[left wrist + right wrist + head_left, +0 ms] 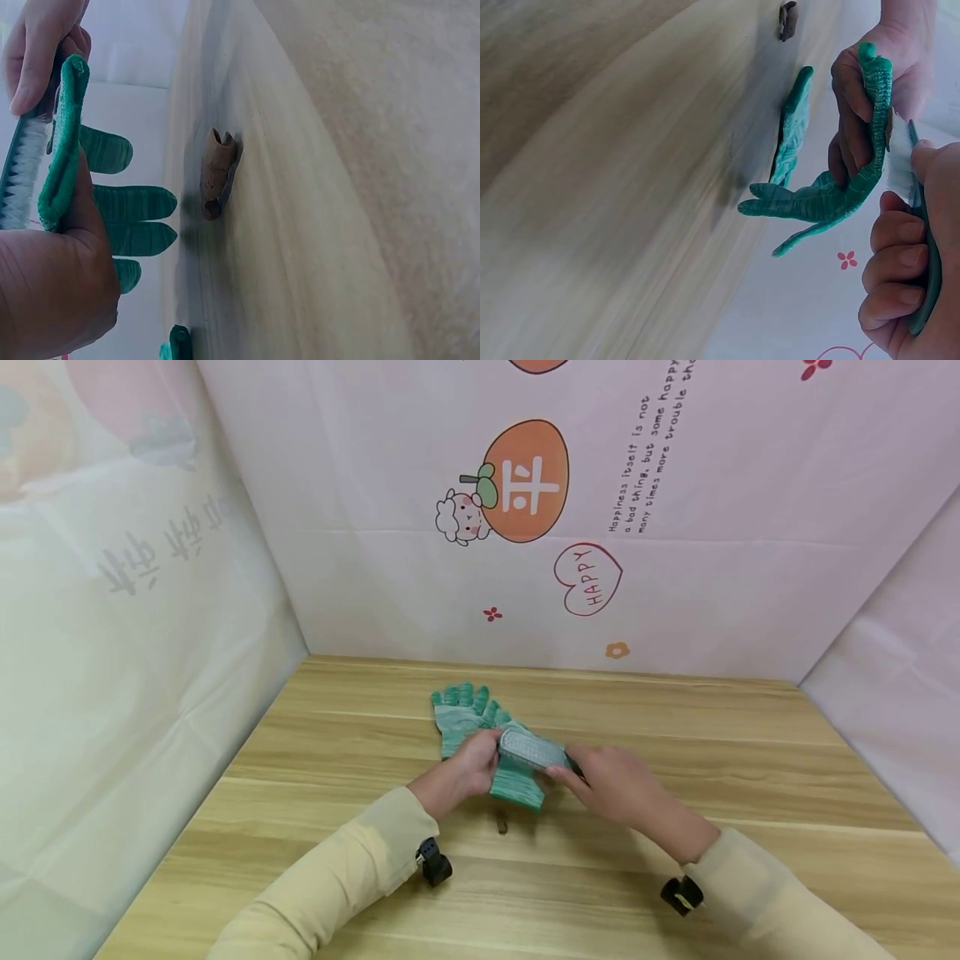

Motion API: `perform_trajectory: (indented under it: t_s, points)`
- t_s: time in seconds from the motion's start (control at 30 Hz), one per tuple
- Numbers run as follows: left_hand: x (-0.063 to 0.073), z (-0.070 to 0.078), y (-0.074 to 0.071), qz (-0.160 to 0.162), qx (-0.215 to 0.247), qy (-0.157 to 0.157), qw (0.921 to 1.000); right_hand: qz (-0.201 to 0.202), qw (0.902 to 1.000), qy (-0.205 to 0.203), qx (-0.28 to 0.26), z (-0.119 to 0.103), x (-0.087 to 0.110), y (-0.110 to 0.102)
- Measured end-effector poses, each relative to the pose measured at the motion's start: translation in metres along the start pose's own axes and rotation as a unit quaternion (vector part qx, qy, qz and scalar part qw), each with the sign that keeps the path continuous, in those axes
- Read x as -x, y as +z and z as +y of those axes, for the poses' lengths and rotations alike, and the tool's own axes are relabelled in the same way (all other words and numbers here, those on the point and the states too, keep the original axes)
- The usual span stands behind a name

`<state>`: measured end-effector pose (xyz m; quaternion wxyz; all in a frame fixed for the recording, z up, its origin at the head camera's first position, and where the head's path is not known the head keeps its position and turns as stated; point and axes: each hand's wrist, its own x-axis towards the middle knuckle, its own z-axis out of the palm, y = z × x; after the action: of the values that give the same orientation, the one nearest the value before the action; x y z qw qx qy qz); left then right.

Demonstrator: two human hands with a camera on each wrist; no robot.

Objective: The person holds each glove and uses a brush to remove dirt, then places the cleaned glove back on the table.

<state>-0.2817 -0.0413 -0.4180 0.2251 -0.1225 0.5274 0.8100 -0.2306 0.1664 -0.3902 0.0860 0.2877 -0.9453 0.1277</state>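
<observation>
My left hand (pixel 474 764) holds a green knitted work glove (pixel 517 787) up off the table, its fingers under the cloth and the glove's fingers drooping in the right wrist view. My right hand (pixel 611 781) grips the green handle of a scrubbing brush (pixel 532 750). The brush's white bristles (pixel 28 169) face the glove's upper side, close against it. A small brown bit (pixel 889 127) shows between bristles and glove. The matching glove (pixel 459 720) lies flat on the table beyond my left hand.
A brown, curled, hollow piece (pixel 218 174), perhaps bark or dried leaf, lies on the wooden table (pixel 337 860) nearer to me than the gloves. White printed sheets (pixel 375 468) stand behind and at both sides of the table.
</observation>
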Motion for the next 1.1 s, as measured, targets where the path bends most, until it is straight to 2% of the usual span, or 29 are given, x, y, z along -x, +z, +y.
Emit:
perform_trajectory:
  t_s: [0.13, 0.4, 0.63, 0.83, 1.1]
  points:
    - [-0.0007, -0.0011, 0.0017, -0.011, -0.004, -0.002, 0.9999, -0.007, 1.0, 0.001, 0.0, 0.0004, -0.0017, -0.0006]
    - [0.0022, 0.0006, -0.0009, 0.015, -0.008, 0.008, 0.9998, -0.015, 0.9998, -0.007, 0.013, 0.003, -0.0003, -0.0007]
    - [0.0006, 0.0018, -0.003, -0.009, 0.003, 0.002, 1.0, -0.011, 0.9997, -0.012, 0.018, 0.0059, 0.0016, 0.0009]
    - [-0.0015, 0.0033, -0.005, 0.014, 0.001, -0.001, 0.9999, -0.007, 0.9997, -0.014, 0.018, 0.007, 0.0033, 0.001]
    - [0.0013, 0.005, -0.008, 0.018, 0.004, 0.007, 0.9998, 0.002, 0.9997, -0.016, 0.018, 0.0072, 0.0066, -0.0004]
